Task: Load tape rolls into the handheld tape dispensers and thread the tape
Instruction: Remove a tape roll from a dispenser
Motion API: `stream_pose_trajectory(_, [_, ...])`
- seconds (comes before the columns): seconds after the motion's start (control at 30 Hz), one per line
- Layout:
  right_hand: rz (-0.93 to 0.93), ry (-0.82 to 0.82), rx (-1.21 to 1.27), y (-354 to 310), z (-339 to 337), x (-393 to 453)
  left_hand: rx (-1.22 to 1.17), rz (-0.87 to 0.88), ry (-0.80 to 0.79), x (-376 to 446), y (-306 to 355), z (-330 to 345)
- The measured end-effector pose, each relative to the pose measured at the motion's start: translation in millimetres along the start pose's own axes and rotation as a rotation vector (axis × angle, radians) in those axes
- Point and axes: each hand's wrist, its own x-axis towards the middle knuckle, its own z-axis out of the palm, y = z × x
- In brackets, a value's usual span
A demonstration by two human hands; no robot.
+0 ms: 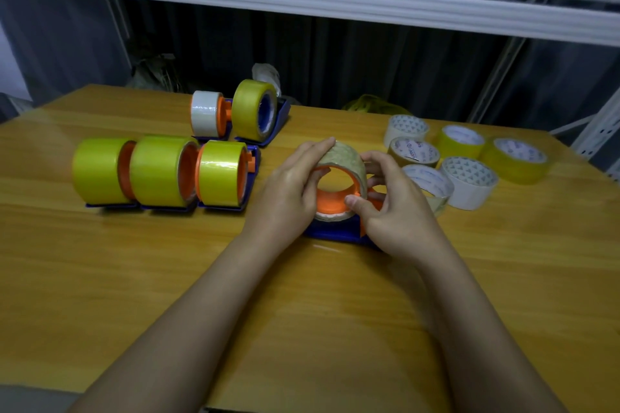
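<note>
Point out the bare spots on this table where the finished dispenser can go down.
Free: the near stretch of table between the forearms, and the near left corner in front of the row of three loaded dispensers. Crowded: far right, where loose tape rolls cluster beside the right hand, and behind the left hand, where two more loaded dispensers stand.

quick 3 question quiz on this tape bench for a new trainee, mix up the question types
1. True or false: the left hand and the right hand both hold the tape roll on the dispenser between them.
2. How many loaded dispensers stand in the near row at the left, starting with the one at?
3. The loose rolls lie: A) on the shelf B) on the table, right of the hands C) stacked on the loaded dispensers.

Key: 1 true; 2 three; 3 B
</note>
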Motion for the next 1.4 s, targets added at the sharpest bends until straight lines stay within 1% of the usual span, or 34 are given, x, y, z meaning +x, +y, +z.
stream_pose_trajectory(0.63, [-0.013,0.067,0.013,-3,8,-2,0.040,0.011,0.079,-2,-6,4])
stream_pose_trajectory(0.87, [-0.017,0.075,0.106,-5,9,-1,0.072,-0.007,0.106,-2,-8,4])
stream_pose_trajectory(1.1, [-0.078,0.116,0.146,-5,12,-3,0.053,0.031,0.170,-2,-6,0])
stream_pose_trajectory(1.3, [-0.033,0.051,0.124,-2,12,2,0.000,-0.041,0.178,2,-7,4])
stream_pose_trajectory(1.37, [-0.056,0.086,0.094,-3,14,2,-0.016,-0.079,0.182,2,-6,5])
stream_pose_trajectory(1.4, [-0.063,0.136,0.050,-3,14,2,-0.032,-0.105,0.187,2,-6,6])
